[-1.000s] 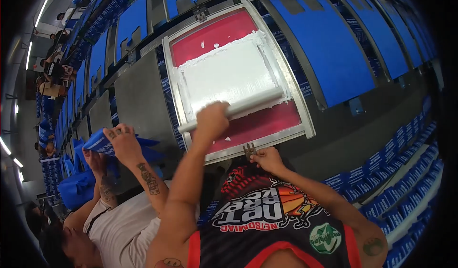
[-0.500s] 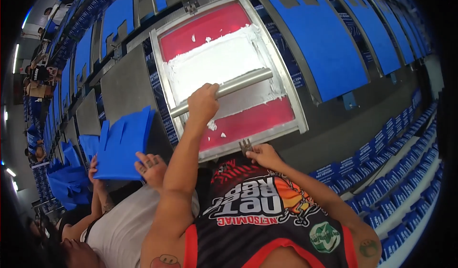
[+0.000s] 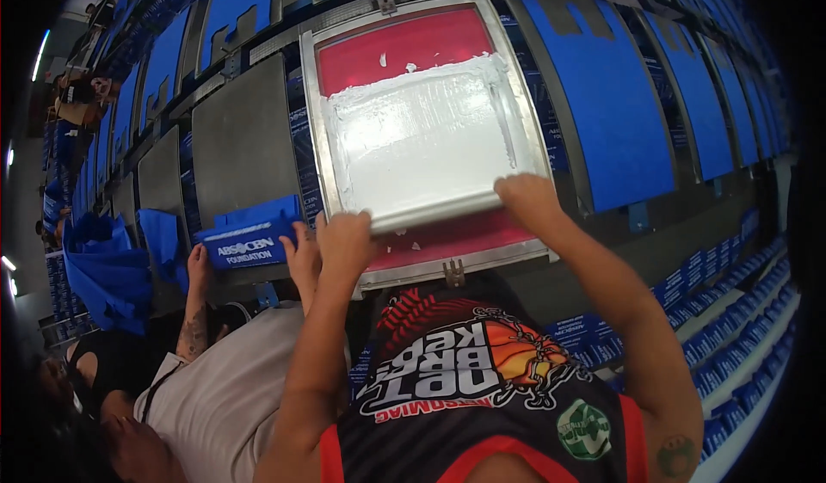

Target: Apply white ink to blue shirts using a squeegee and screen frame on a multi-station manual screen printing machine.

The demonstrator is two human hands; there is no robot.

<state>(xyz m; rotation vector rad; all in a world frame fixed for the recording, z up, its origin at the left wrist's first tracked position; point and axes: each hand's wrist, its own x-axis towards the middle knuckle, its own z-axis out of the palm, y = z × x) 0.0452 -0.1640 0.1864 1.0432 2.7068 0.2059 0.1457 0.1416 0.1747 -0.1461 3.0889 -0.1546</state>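
Observation:
A screen-printing frame (image 3: 527, 109) with a pale metal rim lies before me. Its mesh is red (image 3: 400, 43) at the far and near ends, and white ink (image 3: 422, 130) is spread over the middle. Across the near part of the ink lies a metal-bodied squeegee (image 3: 437, 213). My left hand (image 3: 346, 246) is closed round its left end, and my right hand (image 3: 527, 201) grips its right end. The squeegee's lower edge is hard to make out. A hinge-like metal clip (image 3: 453, 273) sits on the frame's near edge.
At my left, a co-worker's hands (image 3: 301, 255) hold a folded blue fabric bag (image 3: 249, 240) with white print. Beyond it is a bare dark board (image 3: 245, 126); blue fabric panels (image 3: 602, 113) lie on boards to the right. Crumpled blue fabric (image 3: 107, 268) hangs far left.
My right hand has left the clip at the frame's near edge and taken the squeegee's right end. The squeegee has come nearer to me. The co-worker's blue bag has been turned or folded lower.

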